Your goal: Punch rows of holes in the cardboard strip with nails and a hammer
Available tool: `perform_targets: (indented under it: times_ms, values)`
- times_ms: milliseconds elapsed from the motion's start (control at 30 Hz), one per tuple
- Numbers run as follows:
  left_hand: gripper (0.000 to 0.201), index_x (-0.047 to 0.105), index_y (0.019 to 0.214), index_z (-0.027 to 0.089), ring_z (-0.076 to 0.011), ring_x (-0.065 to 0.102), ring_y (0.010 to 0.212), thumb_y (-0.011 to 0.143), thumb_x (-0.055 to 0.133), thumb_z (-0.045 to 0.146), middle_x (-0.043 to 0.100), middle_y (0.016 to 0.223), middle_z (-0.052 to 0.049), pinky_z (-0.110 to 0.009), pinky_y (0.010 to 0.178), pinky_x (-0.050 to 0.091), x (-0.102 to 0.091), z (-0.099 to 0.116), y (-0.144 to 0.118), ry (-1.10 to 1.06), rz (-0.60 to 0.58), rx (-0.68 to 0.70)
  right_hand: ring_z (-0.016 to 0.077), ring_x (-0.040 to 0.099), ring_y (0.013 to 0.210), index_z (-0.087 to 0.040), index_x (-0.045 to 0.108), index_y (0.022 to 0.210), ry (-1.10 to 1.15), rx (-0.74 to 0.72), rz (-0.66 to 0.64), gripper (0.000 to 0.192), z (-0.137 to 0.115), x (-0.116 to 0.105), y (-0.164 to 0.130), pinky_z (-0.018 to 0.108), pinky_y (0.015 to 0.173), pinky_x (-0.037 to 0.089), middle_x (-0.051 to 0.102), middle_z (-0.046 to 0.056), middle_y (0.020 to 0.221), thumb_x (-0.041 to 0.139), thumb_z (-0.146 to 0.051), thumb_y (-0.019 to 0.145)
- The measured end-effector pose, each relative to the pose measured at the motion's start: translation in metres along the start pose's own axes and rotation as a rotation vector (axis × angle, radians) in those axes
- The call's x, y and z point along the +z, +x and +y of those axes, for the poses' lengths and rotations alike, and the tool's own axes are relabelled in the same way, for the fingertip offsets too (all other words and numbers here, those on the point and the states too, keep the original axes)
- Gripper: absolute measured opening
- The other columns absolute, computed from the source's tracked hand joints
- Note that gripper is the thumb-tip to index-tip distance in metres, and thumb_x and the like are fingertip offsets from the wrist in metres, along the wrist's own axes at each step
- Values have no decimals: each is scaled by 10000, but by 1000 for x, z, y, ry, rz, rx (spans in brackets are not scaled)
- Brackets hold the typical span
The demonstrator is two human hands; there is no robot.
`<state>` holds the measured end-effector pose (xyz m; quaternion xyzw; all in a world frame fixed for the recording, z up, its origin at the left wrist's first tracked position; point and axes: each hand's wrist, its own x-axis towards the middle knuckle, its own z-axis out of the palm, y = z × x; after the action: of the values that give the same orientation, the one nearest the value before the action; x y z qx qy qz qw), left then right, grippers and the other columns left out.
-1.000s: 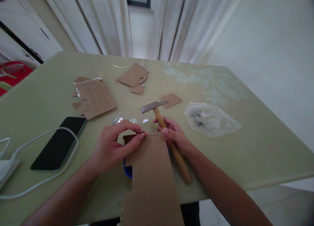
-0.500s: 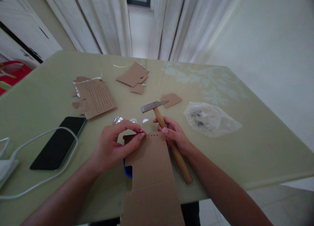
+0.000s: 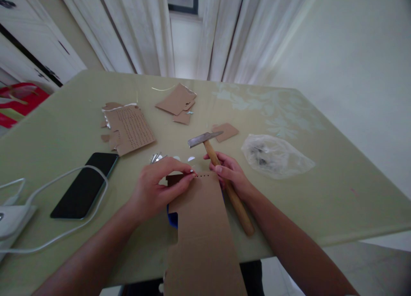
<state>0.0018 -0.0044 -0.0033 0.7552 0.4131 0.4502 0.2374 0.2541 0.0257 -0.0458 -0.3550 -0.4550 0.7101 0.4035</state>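
Observation:
My left hand [image 3: 162,182] pinches a nail [image 3: 192,171] at the far edge of a cardboard sheet [image 3: 202,227]; only the nail's small shiny head shows above the fingertips. A short row of punched holes runs along that edge, to the right of the pinch. My right hand [image 3: 231,174] is wrapped around the wooden handle of a hammer [image 3: 236,204], its metal head pointing away from me above the table. Beneath the cardboard, part of a blue object [image 3: 172,219] sticks out on the left. Several loose nails [image 3: 157,158] lie just beyond my left hand.
On the left are a black phone [image 3: 85,185], a white cable [image 3: 104,193] and a white power strip [image 3: 14,223]. Farther back lie a hole-punched cardboard piece [image 3: 131,129] and cardboard scraps [image 3: 176,100]. A clear plastic bag [image 3: 278,155] with dark contents is at right.
My left fingertips and the nail have shifted slightly right along the cardboard edge, covering some of the holes. The whole view has drifted a little. The hammer stays in my right hand.

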Motion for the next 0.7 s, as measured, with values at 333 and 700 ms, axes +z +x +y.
perform_targets:
  times_ms: [333,700]
  values:
    - [62,826,967,215,-136,744,736,991,773,234,842,891,-22,-229,678,552,6,-10,2,-57,-11,80,88,431,453,-197,671,1277,-427,-240,128,448,-39,-3,-21,238,433,326,511,-69,729,677,-591,1064]
    - [124,841,991,224,-148,809,816,1014,749,303,876,954,-1,-227,770,577,8,-16,2,-61,-62,25,226,641,821,-190,666,1205,-1483,-391,-16,211,-143,36,-83,331,751,417,729,63,929,542,-358,1176]
